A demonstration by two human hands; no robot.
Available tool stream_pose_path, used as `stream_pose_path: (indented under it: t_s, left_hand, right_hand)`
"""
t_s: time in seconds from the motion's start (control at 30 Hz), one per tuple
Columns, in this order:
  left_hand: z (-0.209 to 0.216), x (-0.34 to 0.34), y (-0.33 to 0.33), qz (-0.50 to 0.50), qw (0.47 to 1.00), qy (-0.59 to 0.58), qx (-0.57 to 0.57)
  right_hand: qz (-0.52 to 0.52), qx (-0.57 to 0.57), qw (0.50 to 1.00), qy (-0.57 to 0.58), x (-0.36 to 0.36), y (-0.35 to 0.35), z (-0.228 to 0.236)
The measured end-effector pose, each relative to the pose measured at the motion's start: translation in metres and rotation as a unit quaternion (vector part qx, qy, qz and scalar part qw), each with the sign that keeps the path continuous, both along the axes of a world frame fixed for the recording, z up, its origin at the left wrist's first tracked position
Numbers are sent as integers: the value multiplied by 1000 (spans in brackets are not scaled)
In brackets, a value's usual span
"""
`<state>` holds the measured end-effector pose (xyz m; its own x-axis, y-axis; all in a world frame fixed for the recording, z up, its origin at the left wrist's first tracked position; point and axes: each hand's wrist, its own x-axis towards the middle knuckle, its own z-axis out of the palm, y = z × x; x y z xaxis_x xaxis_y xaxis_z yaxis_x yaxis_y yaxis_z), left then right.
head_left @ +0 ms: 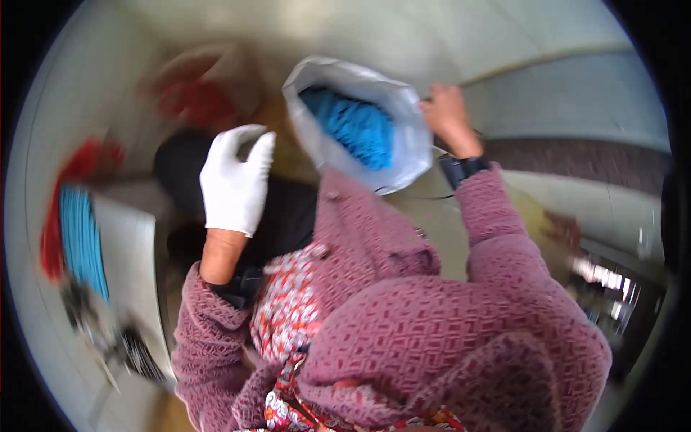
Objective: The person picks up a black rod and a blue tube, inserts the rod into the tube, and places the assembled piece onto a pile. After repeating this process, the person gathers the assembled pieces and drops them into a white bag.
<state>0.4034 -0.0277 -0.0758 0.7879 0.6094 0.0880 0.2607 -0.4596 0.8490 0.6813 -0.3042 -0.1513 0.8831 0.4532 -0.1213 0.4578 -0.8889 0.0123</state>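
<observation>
My left hand [234,176], in a white glove, is raised left of the sack. Its fingers curve toward the thumb with a gap between, and nothing shows in it. A white sack [306,126] stands ahead of me with its mouth wide. Inside lies a bunched mass of bright blue, ribbed or folded material [356,126]; its exact kind is unclear. At the sack's right rim is my bare right hand [448,119], its fingers curled and closed on the edge, slightly blurred.
On the left, a pale tabletop [133,237] holds a stack of light blue strips [80,234] beside a red bundle [54,237]. A blurred sack with red material [198,97] stands at the far left. A grey wall panel [576,97] runs along the right.
</observation>
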Motion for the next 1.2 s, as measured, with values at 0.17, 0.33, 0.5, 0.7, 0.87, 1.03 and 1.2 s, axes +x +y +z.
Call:
stream_pose_path:
  t_s: [0.17, 0.33, 0.5, 0.7, 0.87, 1.03, 1.2]
  left_hand:
    - [-104, 133, 2, -32, 963, 264, 36]
    - [-136, 254, 11, -149, 907, 363, 154]
    - [-188, 269, 39, -183, 852, 471, 136]
    - [-171, 275, 30, -206, 837, 465, 202]
    - [-166, 268, 35, -159, 869, 426, 192]
    - [-184, 268, 46, -174, 867, 415, 213]
    - [-168, 274, 38, -196, 876, 376, 230]
  right_hand:
    - [-245, 63, 963, 96, 5, -68, -79]
    - [-330, 193, 895, 231, 24, -101, -121]
    - [-358, 214, 871, 259, 32, -78, -107]
    - [-336, 191, 915, 118, 16, -73, -121]
    - [-436, 155, 882, 92, -10, -65, -100]
    - [-394, 178, 888, 159, -3, -83, -103]
    - [-385, 181, 895, 137, 30, -89, -92]
